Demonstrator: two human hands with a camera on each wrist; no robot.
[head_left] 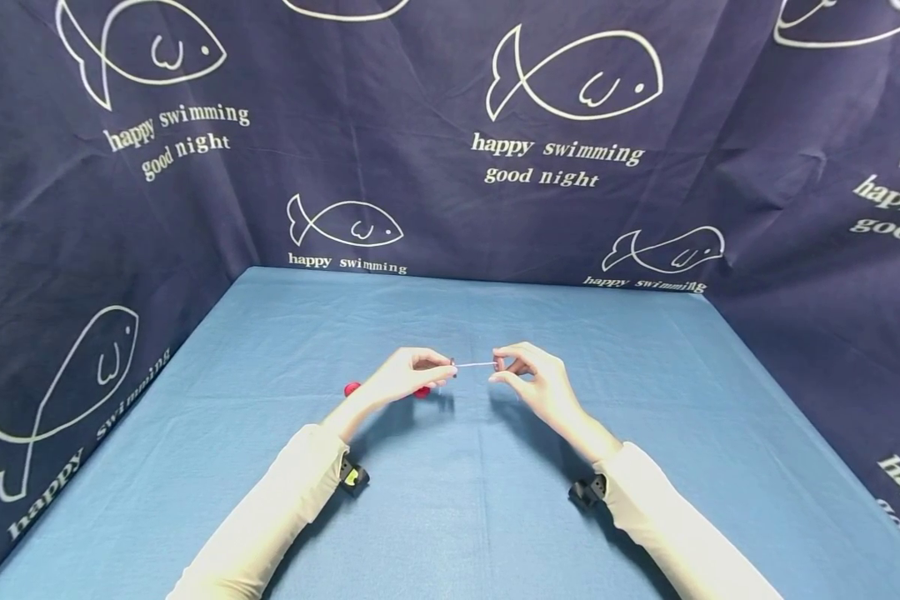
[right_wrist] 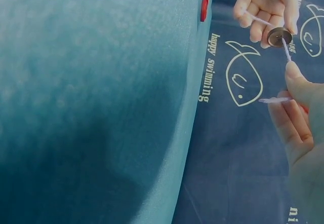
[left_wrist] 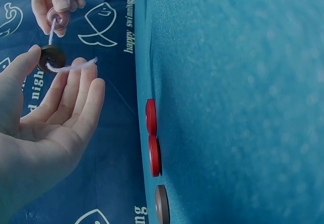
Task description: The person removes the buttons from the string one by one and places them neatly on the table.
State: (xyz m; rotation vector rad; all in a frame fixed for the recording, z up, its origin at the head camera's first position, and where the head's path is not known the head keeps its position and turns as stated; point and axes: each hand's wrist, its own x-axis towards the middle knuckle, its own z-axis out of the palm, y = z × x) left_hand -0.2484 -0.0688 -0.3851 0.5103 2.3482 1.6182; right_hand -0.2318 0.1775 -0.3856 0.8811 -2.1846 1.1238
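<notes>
My left hand (head_left: pixel 444 368) pinches a brown button (left_wrist: pixel 52 58) between thumb and forefinger, its other fingers held straight. A pale thread (head_left: pixel 476 365) runs through the button and across to my right hand (head_left: pixel 499 368). That hand pinches the thread together with a small pinkish button (left_wrist: pixel 54 17). Both hands hover a little above the blue table (head_left: pixel 495 500), near its middle. In the right wrist view the brown button (right_wrist: pixel 279 36) shows on the thread (right_wrist: pixel 286 50), and a loose thread end (right_wrist: pixel 273 100) sticks out from my right fingers.
Two red buttons (left_wrist: pixel 151 116) (left_wrist: pixel 154 155) and a brown one (left_wrist: pixel 161 203) lie on the table under my left hand. Dark blue cloth with fish prints (head_left: pixel 570 125) walls the table at the back and both sides.
</notes>
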